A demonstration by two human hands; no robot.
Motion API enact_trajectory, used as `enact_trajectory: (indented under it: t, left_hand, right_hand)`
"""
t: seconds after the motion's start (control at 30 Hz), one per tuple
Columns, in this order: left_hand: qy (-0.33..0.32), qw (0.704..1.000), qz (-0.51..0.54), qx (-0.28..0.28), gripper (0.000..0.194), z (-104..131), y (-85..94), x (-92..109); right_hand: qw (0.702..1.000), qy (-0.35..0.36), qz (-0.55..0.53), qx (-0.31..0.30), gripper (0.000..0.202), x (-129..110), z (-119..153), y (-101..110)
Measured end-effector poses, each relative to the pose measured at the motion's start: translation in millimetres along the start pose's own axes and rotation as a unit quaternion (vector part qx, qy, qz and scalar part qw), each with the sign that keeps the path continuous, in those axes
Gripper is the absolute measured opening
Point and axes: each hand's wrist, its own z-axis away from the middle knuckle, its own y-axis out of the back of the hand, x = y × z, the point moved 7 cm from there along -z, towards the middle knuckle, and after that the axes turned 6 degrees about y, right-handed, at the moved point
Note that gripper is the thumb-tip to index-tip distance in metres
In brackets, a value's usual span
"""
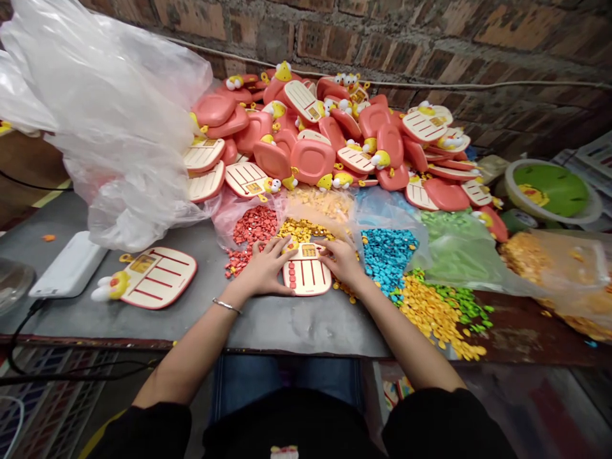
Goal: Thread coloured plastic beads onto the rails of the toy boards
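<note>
Cream board [314,278] flat between your hands, slots up, red pieces [292,275] along its left slot. Your left hand [265,266], half open, spans its left end, apparently steadying it; your right hand [345,261], fingers bent, meets its upper right edge, any pinch unclear. Bags lie close by, likely for short reach: ahead of your left, a pink bag [222,223] spilling red beads [255,226]; right of your right, a blue bag [382,209] spilling blue beads [389,250].
</note>
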Motion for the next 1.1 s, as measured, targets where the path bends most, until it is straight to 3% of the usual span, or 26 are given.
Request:
enact_trajectory:
  t: [0.13,0.23,0.33,0.43,0.5,0.6,0.7,0.77,0.93,1.1]
  left_hand:
    - [-0.001,1.000,-0.004,-0.005,0.101,-0.4,-1.0,0.1]
    - [-0.001,1.000,-0.004,-0.004,0.103,-0.4,-1.0,0.0]
    - [-0.002,1.000,-0.004,0.000,0.103,0.0,-0.4,0.2]
    - [-0.005,1.000,-0.006,-0.001,0.099,0.5,0.5,0.7]
    - [-0.006,1.000,-0.004,-0.002,0.098,0.8,1.1,0.9]
    - [-0.007,1.000,0.001,-0.004,0.101,1.1,1.4,0.6]
    - [-0.007,1.000,0.008,-0.005,0.101,1.3,1.5,0.2]
    - [-0.007,1.000,0.011,-0.005,0.101,1.3,1.4,-0.1]
    - [-0.007,1.000,0.011,-0.007,0.101,1.0,0.6,-0.4]
    - [-0.002,1.000,0.010,-0.015,0.099,1.2,1.7,0.7]
  right_hand:
    - [0.995,-0.034,-0.089,0.014,0.039,-6.5,2.1,-9.1]
    - [0.993,-0.001,-0.114,0.012,0.033,-22.6,-8.3,-20.9]
    - [0.986,0.059,-0.143,-0.067,0.031,-38.3,-12.6,-30.2]
    - [0.966,0.075,-0.198,-0.146,0.029,-37.0,-8.5,-30.3]
    - [0.978,0.037,-0.180,-0.096,0.020,-21.6,-13.9,-18.8]
    - [0.999,-0.039,-0.029,0.003,0.017,4.2,-30.7,-1.7]
    - [0.989,-0.067,0.123,-0.046,0.022,16.2,-46.3,-6.5]
    - [0.979,-0.063,0.169,-0.089,0.021,20.2,-48.9,-12.9]
    - [0.979,-0.046,0.185,-0.074,0.019,27.4,-30.9,-11.4]
    - [0.997,0.003,0.050,0.056,0.016,18.3,-13.7,8.1]
